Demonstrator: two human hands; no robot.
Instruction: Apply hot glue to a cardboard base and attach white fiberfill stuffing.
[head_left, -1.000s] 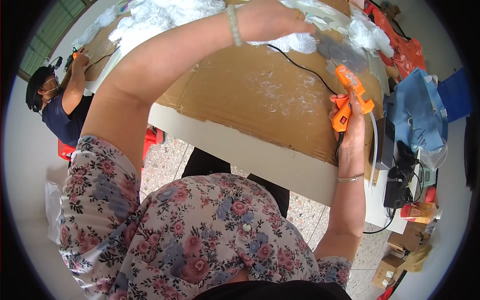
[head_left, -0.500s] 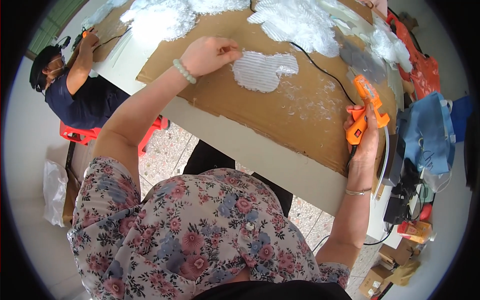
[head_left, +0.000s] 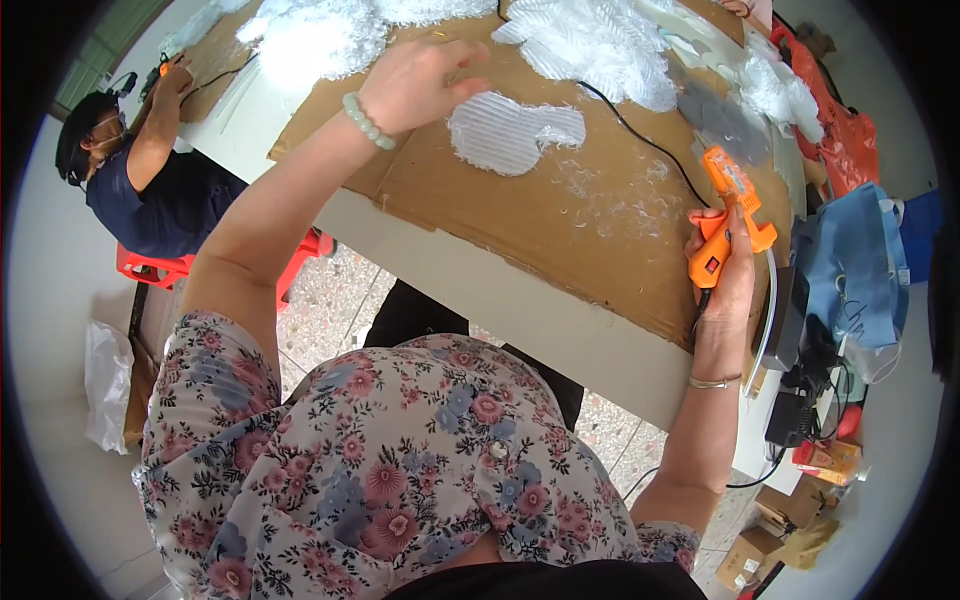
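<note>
My right hand (head_left: 735, 265) is wrapped round an orange hot glue gun (head_left: 712, 258), held over the right side of the cardboard with its nozzle pointing away from me. A long translucent glue stick (head_left: 768, 330) hangs from the gun's back end. My left hand (head_left: 425, 82) hovers above the cardboard, fingers bent and apart, with nothing visible in them. Just right of and below it lies a flat white ribbed piece (head_left: 495, 138) with a narrow tail on its right. Beyond my hands are piles of white feathery pieces (head_left: 590, 45) and a shiny white heap (head_left: 320, 40).
Brown cardboard (head_left: 540, 235) covers the white table (head_left: 560, 340). Small white scraps (head_left: 615, 195) are scattered on it. A black cable (head_left: 640, 135) crosses the far part. A blue bag (head_left: 855, 265) and black adapters (head_left: 795, 405) sit at right. Another person (head_left: 150, 185) works at left.
My left hand has lifted slightly away from the white ribbed piece, its fingers spreading. The piece appears a little further left. My right hand keeps the glue gun almost still.
</note>
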